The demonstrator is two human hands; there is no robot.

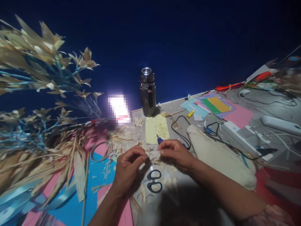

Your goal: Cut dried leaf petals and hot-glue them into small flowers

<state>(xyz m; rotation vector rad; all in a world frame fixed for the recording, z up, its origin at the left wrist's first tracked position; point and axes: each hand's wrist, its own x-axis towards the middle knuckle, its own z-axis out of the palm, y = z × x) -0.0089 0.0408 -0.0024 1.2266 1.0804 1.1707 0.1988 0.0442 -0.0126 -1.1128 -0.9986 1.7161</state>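
Note:
My left hand [130, 166] and my right hand [176, 154] meet over the littered work table. Fingers of both are pinched on a small whitish strip [154, 154] stretched between them; whether it is husk, paper or tape I cannot make out. Just beyond my right fingertips lies a blue tool with a pointed metal tip [160, 139], partly covered by the hand. It rests at the lower edge of a pale yellow sheet [152, 128]. Black-handled scissors [154, 182] lie below and between my hands, their blades hard to see. Pale husk scraps [122, 138] are scattered around.
A dark flask [148, 94] stands at the back edge, right of a bright light [119, 108]. Branches with husk flowers [54, 62] rise at left above dried husks [77, 163]. A tape ring [101, 151], cream cloth bundle [221, 157], power strip [246, 139] and cables surround my hands.

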